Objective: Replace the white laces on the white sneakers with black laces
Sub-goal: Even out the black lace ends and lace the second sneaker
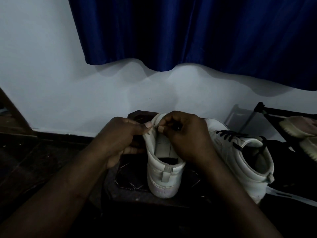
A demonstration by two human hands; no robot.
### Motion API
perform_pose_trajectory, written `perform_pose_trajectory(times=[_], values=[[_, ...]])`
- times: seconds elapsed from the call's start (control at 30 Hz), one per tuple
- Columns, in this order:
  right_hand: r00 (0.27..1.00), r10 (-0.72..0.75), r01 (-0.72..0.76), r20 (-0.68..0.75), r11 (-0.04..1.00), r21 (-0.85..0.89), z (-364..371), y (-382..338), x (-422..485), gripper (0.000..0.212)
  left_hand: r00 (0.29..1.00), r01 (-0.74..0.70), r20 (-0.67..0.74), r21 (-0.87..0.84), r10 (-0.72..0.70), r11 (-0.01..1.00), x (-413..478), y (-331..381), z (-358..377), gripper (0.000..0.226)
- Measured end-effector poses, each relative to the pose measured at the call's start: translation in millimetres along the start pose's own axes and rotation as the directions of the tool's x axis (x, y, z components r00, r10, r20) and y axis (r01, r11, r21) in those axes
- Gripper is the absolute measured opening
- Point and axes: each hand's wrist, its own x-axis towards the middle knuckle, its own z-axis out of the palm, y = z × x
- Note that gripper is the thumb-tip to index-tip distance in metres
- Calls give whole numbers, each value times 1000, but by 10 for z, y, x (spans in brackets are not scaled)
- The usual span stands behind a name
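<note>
White sneaker (163, 176) between both hands, heel toward viewer. Left hand (120, 140) grips its eyelet flap; right hand (185, 136) pinches black lace (177, 127). Second sneaker (240, 152), black-laced, just right of right hand.

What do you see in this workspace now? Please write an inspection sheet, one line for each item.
Surface: small dark table with a patterned top; the near sneaker stands on it.
Job's things: near sneaker, heel toward the camera, no lace seen in it; second sneaker to its right, with black laces; white strip, perhaps a removed lace.
Clutter: pale shoes on a black rack.
Hands: left hand pinches the near sneaker's front edge; right hand pinches a dark lace tip, dimly seen.
Cables: nothing seen.
Surroundings: blue curtain, white wall, dark floor.
</note>
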Motion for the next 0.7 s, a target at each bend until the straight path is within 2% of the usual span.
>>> perform_pose_trajectory(times=[0.13, 0.27, 0.47, 0.57, 0.7], values=[[996, -62, 70, 56, 986, -150, -40, -26, -15, 15, 1000, 6, 17, -9, -6, 1000, 11, -7, -3, 39], [993, -116, 116, 18, 948, -296, 9, 34, 6, 10, 1000, 5, 22, -14, -5, 1000, 11, -28, -10, 38], [994, -112, 111, 15, 945, -308, 21, 0, -5, 9, 1000, -12, 20, -30, 12, 999, -2, -49, -12, 32], [992, -118, 125, 42, 946, -299, 21, -19, -10, 7, 999, -24, 22, -36, 25, 999, -16, -55, -4, 34], [995, -99, 98, 10, 951, -292, 30, -44, -13, 13, 997, -62, 46, 0, 62, 998, -27, -54, -14, 40]])
